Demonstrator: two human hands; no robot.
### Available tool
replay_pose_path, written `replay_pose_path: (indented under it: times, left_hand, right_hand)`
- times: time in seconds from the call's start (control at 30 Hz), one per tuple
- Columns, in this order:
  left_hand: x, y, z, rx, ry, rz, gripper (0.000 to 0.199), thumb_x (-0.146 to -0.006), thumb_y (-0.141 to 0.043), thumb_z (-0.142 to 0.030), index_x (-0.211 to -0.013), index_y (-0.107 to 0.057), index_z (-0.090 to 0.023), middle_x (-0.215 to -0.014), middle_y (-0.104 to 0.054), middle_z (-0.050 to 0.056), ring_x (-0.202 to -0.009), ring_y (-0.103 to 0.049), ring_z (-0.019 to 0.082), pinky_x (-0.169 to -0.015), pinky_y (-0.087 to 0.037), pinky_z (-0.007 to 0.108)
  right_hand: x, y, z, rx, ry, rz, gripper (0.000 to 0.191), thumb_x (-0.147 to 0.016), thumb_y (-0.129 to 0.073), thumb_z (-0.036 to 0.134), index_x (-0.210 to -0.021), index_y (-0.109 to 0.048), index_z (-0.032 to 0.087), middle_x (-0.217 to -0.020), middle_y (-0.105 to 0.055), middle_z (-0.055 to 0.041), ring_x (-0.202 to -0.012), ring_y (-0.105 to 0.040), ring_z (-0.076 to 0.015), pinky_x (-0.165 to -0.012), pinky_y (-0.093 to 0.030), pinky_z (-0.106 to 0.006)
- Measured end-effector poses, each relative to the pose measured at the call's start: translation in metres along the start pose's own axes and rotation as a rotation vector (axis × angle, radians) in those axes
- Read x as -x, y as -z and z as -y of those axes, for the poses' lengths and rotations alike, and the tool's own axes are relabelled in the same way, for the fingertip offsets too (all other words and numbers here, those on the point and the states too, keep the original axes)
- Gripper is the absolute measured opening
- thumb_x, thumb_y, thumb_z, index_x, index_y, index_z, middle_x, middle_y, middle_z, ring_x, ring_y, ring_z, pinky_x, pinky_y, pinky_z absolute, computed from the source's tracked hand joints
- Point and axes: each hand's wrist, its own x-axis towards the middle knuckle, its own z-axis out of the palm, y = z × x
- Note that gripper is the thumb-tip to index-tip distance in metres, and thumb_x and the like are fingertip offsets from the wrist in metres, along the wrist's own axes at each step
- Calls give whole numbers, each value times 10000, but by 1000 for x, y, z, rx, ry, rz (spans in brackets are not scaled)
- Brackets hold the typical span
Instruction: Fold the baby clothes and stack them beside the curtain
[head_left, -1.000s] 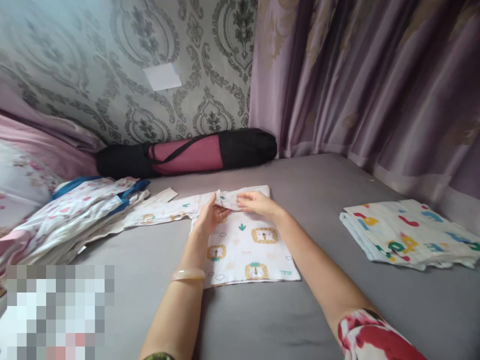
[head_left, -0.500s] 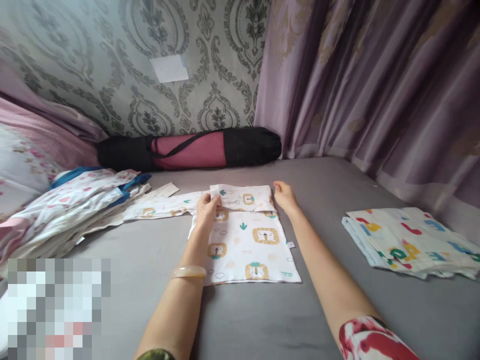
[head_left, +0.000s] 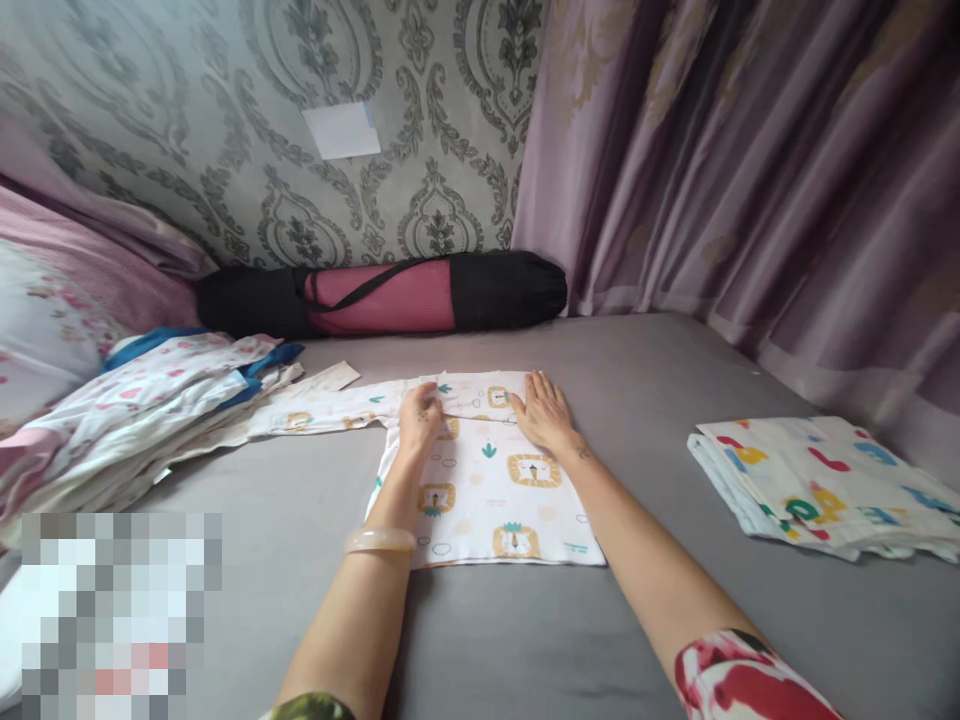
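Note:
A white long-sleeved shirt [head_left: 480, 500] printed with lion faces lies flat in front of me. One sleeve is folded across its top, and the other stretches out to the left, toward a pile of clothes. My left hand [head_left: 421, 415] is closed on the cuff end of the folded sleeve, near the shirt's upper left; some fingertips are hidden. At the upper right corner my right hand [head_left: 546, 412] rests flat on the fold, its fingers stretched out and holding nothing.
Several loose clothes [head_left: 172, 400] are piled at the left. Folded cloth with colourful prints [head_left: 832, 480] lies at the right. A black and pink long bag [head_left: 382, 295] lies along the wall at the back, beside purple curtains [head_left: 637, 150]. Grey sheet [head_left: 510, 640] covers the bed.
My right hand has come down and left from beside the shirt's upper right corner and now lies flat on the folded sleeve. My left hand stays at the cuff.

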Motion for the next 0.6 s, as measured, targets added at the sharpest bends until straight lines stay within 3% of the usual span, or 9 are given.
replay_pose_path:
  times: [0.27, 0.43, 0.6]
  left_hand:
    - [0, 4, -2, -335, -106, 50, 445, -758, -465, -83, -1144, -651, -199, -1133, -677, 104, -1099, -586, 269, -1010, -405, 383]
    - [4, 6, -9, -475, -101, 77, 433, -815, -420, -94, -1195, -622, -133, -1221, -629, 170, -1146, -553, 301, -1018, -382, 397]
    - [3, 5, -8, -486, -103, 69, 426, -830, -422, -107, -1213, -603, -157, -1246, -611, 152, -1152, -552, 285, -1007, -394, 376]
  right_hand:
    - [-4, -6, -2, 36, -6, 7, 724, -1001, -169, 511, -1524, -240, 16, -1603, -161, -166, -1485, -119, -263, -1192, -100, -411]
    - [-3, -2, 0, 35, -10, 20, 712, -1001, -184, 491, -1521, -244, 8, -1600, -166, -170, -1484, -125, -267, -1190, -116, -437]
    - [-2, -1, -1, 68, 43, -78, 676, -1007, -190, 452, -1514, -264, 11, -1598, -166, -176, -1485, -120, -261, -1196, -53, -443]
